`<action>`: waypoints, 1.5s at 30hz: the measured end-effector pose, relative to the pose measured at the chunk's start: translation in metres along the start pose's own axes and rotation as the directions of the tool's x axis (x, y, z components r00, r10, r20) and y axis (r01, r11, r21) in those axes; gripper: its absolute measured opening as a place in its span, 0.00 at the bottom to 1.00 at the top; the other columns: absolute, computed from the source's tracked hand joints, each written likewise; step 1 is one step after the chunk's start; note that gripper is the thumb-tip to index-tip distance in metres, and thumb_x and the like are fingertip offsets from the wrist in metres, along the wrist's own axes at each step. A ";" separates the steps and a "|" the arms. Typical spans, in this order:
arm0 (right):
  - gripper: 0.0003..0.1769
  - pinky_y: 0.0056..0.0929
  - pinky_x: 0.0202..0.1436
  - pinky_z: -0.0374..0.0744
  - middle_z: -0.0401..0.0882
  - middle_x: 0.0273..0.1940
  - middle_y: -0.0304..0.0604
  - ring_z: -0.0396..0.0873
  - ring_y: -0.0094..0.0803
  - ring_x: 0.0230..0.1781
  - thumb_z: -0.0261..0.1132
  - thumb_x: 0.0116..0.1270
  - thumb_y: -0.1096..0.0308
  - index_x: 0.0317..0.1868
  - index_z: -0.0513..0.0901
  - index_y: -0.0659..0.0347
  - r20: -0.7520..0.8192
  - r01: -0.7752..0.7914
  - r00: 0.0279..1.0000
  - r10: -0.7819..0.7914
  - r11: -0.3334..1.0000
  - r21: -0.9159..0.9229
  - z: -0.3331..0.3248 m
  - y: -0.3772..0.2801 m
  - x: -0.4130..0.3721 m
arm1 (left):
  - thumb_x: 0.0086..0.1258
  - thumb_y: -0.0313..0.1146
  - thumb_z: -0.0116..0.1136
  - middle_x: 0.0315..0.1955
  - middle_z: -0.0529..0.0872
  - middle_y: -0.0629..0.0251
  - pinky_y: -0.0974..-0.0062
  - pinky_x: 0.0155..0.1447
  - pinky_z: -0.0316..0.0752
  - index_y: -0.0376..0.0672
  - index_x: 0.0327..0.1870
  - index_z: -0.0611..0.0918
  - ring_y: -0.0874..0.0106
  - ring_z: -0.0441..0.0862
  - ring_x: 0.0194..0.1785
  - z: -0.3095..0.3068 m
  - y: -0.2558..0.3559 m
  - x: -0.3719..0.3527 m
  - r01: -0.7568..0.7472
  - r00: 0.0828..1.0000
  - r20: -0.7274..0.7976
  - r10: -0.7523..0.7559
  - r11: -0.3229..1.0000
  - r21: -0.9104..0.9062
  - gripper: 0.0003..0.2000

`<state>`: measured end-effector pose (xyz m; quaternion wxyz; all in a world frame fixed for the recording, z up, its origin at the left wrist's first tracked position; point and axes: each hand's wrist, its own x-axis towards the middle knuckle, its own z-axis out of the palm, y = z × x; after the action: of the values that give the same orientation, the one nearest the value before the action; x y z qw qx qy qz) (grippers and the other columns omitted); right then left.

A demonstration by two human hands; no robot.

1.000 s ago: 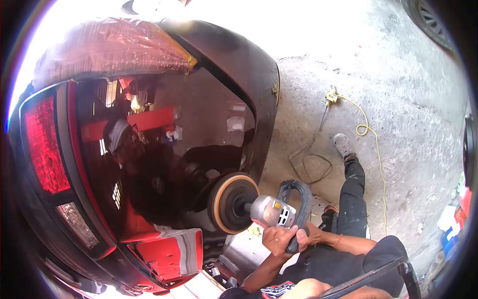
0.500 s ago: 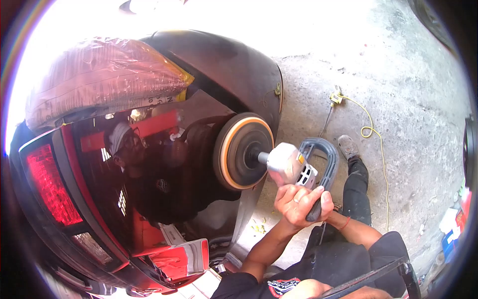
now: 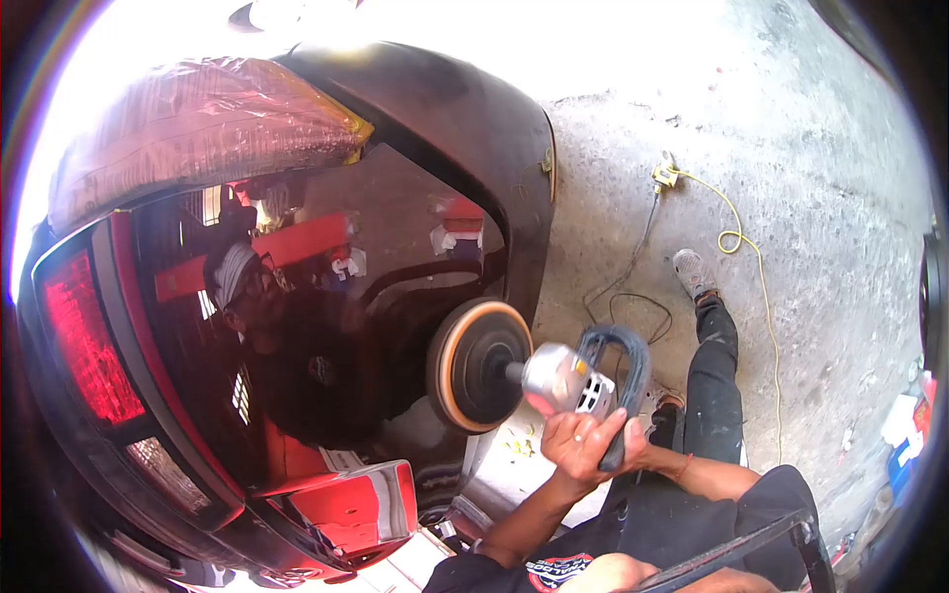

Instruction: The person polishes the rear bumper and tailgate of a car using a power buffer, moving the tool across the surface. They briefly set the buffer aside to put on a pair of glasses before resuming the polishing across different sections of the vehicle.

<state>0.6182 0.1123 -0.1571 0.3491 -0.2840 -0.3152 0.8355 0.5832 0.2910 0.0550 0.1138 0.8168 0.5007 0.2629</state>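
My left hand (image 3: 576,442) is closed around the body of a polisher (image 3: 559,379), just behind its head. My right hand (image 3: 633,447) grips the polisher's rear end, next to the black D-shaped handle (image 3: 636,361), and is partly hidden by the left. The round polishing pad (image 3: 481,366), dark with an orange rim, faces the glossy dark car panel (image 3: 326,336) near its lower right edge. Whether it presses on the paint cannot be made out. A person is reflected in the panel.
A wrapped, taped bundle (image 3: 208,133) covers the car's upper part. A red tail light (image 3: 91,336) is at left. On the concrete floor (image 3: 830,198) lie a yellow cord (image 3: 759,296) and its connector (image 3: 664,176), near my shoe (image 3: 695,272). Coloured items (image 3: 902,435) stand far right.
The polisher and both hands have moved down in view, the pad sliding lower along the panel. A loop of dark cord and my second shoe now show beside the handle.
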 end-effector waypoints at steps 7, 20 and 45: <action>0.22 0.34 0.49 0.80 0.86 0.42 0.40 0.81 0.27 0.44 0.74 0.58 0.60 0.50 0.82 0.62 0.043 -0.124 0.991 0.124 0.992 -0.001 0.010 0.013 -0.019 | 0.55 0.32 0.69 0.17 0.74 0.72 0.70 0.31 0.63 0.44 0.39 0.85 0.71 0.71 0.21 -0.011 0.003 -0.036 0.041 0.999 -0.018 -0.041 0.999 -0.004 0.11; 0.19 0.32 0.48 0.79 0.85 0.41 0.40 0.82 0.29 0.42 0.74 0.55 0.72 0.48 0.82 0.62 -0.151 0.072 0.987 -0.059 0.994 0.081 -0.020 -0.120 0.073 | 0.51 0.30 0.72 0.19 0.79 0.72 0.73 0.35 0.65 0.44 0.34 0.88 0.73 0.76 0.23 0.038 -0.007 0.051 -0.026 0.999 0.045 0.026 1.000 0.005 0.09; 0.23 0.29 0.44 0.79 0.82 0.35 0.38 0.81 0.27 0.37 0.77 0.51 0.76 0.48 0.79 0.61 0.181 -0.271 0.962 0.205 0.793 0.546 0.053 0.005 -0.012 | 0.53 0.35 0.73 0.19 0.82 0.72 0.72 0.34 0.65 0.47 0.30 0.88 0.72 0.77 0.23 0.049 -0.013 -0.029 0.002 0.973 0.227 -0.050 0.978 0.207 0.07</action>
<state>0.5870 0.0829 -0.1235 0.2911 -0.1577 -0.0343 0.9430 0.5899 0.2756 -0.0009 0.0900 0.8427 0.5190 0.1115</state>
